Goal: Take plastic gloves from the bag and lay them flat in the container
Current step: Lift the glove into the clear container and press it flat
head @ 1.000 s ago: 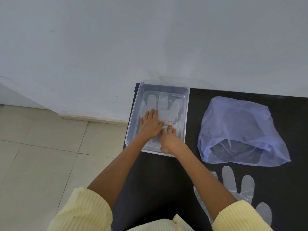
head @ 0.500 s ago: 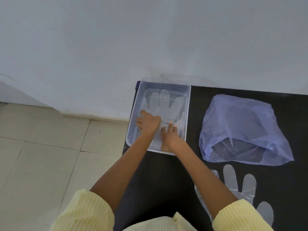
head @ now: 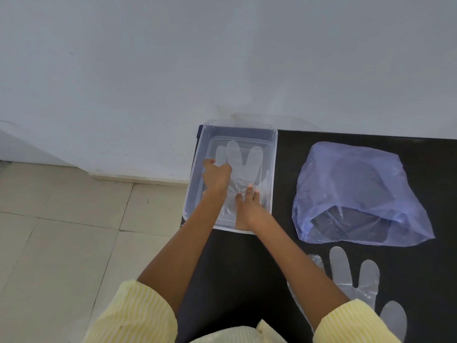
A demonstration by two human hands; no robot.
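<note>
Both hands work inside the clear plastic container [head: 274,154], which sits at the counter's [head: 284,243] 9 o'clock edge, close to the wall. A transparent plastic glove [head: 243,160] lies in it, its finger parts pointing toward 12 o'clock. The left hand [head: 217,175], spread flat over the glove a second ago, has curled: its fingers [head: 223,167] are now bent and narrow, bunched on the glove's 9 o'clock side near the base of the finger parts, and whether they pinch the film cannot be told. The right hand [head: 247,206] has hardly moved; it rests at the container's 6 o'clock end with its fingers [head: 249,191] extended and slightly apart, pressing down on the crinkled cuff of the glove. At 3 o'clock of the container, apart from it, the pale blue plastic bag [head: 356,191] lies with its mouth open toward 6 o'clock, where it lay before. At the bag's 6 o'clock side a loose glove [head: 356,280] is spread flat on the counter, partly hidden by the right forearm and its yellow striped sleeve [head: 346,323].
</note>
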